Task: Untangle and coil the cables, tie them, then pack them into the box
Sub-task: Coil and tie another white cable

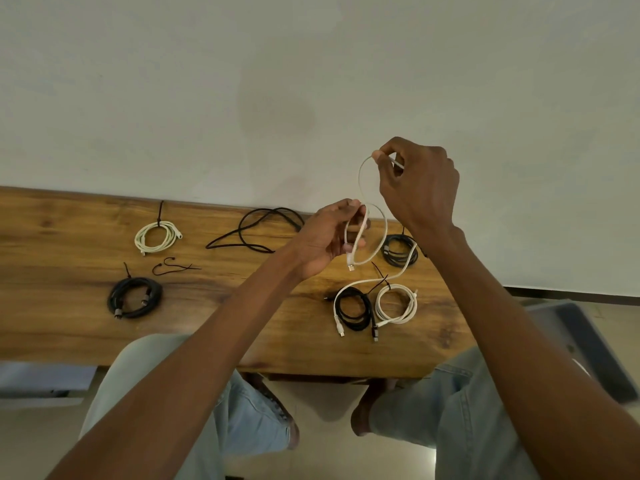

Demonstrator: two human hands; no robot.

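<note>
White cable (383, 233) between both raised hands

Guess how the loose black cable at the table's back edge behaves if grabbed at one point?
Loose black cable lies in slack, untied curves, so it is probably floppy and would trail. It looks thin, likely light. Unlike the tied black coil, its loops would probably spill open.

The table (86, 327) is warm brown wood with darker grain streaks and knots. At its left end lie an off-white coil (154, 236) and a black coil (134, 296); a loose black cable (256, 228) lies along the far edge, and black (355, 308), white (396, 304) and dark grey (398, 250) coils lie at the right end. The cable held above the table (381, 233) is white, the wall (207, 81) pale grey-white, and the trousers (460, 410) light blue denim.
</note>
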